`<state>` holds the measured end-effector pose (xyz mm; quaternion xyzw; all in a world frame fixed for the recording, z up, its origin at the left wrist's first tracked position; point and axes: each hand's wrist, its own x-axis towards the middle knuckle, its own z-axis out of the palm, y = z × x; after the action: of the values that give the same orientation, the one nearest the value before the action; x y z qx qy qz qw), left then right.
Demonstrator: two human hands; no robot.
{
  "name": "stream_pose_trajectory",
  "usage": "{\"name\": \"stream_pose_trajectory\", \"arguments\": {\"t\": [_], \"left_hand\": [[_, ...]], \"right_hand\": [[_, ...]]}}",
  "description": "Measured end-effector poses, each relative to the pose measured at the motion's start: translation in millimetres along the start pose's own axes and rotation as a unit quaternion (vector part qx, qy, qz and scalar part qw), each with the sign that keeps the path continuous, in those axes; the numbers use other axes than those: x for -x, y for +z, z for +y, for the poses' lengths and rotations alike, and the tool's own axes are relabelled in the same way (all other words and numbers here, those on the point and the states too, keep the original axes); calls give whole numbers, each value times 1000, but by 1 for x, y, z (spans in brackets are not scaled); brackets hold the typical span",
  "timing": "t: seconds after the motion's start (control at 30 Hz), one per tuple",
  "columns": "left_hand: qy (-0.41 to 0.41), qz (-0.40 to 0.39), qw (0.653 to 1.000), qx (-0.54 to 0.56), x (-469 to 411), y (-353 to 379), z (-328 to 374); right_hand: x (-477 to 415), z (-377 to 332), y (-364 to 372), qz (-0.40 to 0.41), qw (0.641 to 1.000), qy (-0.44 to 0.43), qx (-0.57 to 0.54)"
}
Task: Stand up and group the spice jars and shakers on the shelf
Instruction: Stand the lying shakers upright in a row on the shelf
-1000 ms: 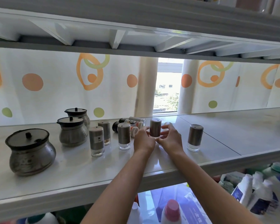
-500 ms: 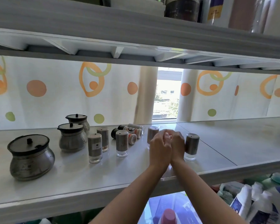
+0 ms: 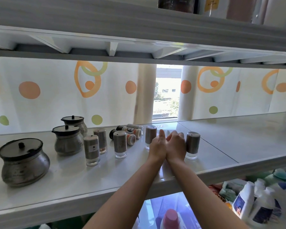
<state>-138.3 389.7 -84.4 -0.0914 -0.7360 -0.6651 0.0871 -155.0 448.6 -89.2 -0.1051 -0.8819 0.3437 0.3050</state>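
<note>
Standing upright already are 5 grey-capped shakers: 2 beside the metal pots (image 3: 67, 140), 1 at mid-shelf (image 3: 120, 144), 1 just left of the hands (image 3: 150, 135) and 1 on the far right (image 3: 192, 145). Lying on their sides behind them are what look like 3 or 4 small spice jars (image 3: 130, 132) (the pile is hard to count), so righting and bunching are left. The left hand (image 3: 158, 147) and right hand (image 3: 176, 144) sit side by side, loosely curled, apparently holding nothing, the right touching or nearly touching that far-right shaker. The shelf (image 3: 238, 139) lies bare rightward; its front lip is near.
</note>
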Motion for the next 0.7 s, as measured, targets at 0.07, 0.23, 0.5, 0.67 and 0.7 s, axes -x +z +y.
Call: {"name": "stream_pose_trajectory", "arguments": {"t": [0.07,0.23,0.5,0.67,0.7], "left_hand": [[-8,6,1000,7,-2,-1,-1],[-18,20,999,26,-1,-1,-1],[-1,25,1000,11,-2,-2,-4],[5,28,1000,-4,-2,-2,-5],[7,30,1000,-3,-2,-2,-4]], "right_hand": [[0,0,0,-5,1000,22,-19],[-1,-2,-1,-13,998,46,-36],[-5,0,-1,-18,990,88,-106],[-4,-2,-6,-28,974,126,-184],[-4,-3,-6,-31,970,133,-202]]}}
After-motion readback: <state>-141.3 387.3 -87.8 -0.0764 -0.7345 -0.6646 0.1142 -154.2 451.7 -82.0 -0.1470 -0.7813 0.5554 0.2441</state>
